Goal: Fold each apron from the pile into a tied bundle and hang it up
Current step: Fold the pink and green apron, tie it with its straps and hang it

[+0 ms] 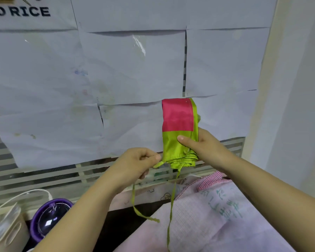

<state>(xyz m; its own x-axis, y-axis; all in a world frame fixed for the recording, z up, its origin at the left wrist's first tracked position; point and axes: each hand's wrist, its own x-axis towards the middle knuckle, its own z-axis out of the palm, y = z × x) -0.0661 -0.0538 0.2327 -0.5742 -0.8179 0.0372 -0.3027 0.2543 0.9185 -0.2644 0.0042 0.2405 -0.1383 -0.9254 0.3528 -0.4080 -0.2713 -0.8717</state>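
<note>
A folded pink and lime-green apron [177,120] stands upright in the air in front of a paper-covered wall. My right hand [202,144] grips its lower green part, thumb across the front. My left hand [140,160] pinches a green apron strap [157,164] right beside the bundle's bottom left corner. That strap runs down below my left hand and ends in a loose curl [144,216]. A second green strap [172,202] hangs straight down from the bundle's bottom. Below lies a pile of pale pink aprons [207,220] with a checked trim.
White paper sheets [131,70] cover the wall ahead, with a slatted grille [44,177] beneath them. At the lower left sit a purple-rimmed round lid [49,217] and a beige bag with a white cord [5,230]. A white wall corner [289,88] rises at right.
</note>
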